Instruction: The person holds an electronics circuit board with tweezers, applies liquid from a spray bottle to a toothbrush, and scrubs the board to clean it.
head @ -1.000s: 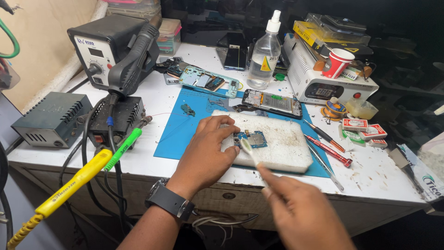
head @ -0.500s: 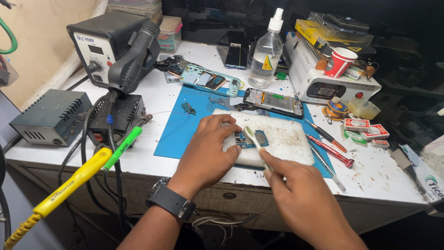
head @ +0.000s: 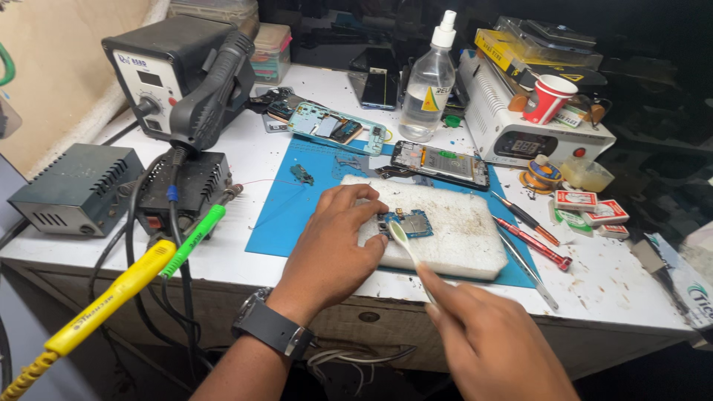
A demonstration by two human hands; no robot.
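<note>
A small blue circuit board (head: 412, 221) lies on a white foam block (head: 460, 230) on a blue work mat (head: 293, 204). My left hand (head: 330, 249), with a black watch on its wrist, rests on the block's left end, fingertips pressing on the board's left edge. My right hand (head: 494, 345) grips a pale toothbrush (head: 407, 249) by its handle. The brush head lies against the board's near left corner.
A hot-air station (head: 167, 70) and power units stand at the left, with yellow and green cables. Behind the mat lie an opened phone (head: 440, 162), a phone frame (head: 330, 126) and a clear bottle (head: 431, 82). Screwdrivers (head: 531, 241), small red boxes and a red cup sit right.
My right hand has slid the toothbrush back and forth over the board, from its left side to above it and back to the near left corner. My left hand has stayed put.
</note>
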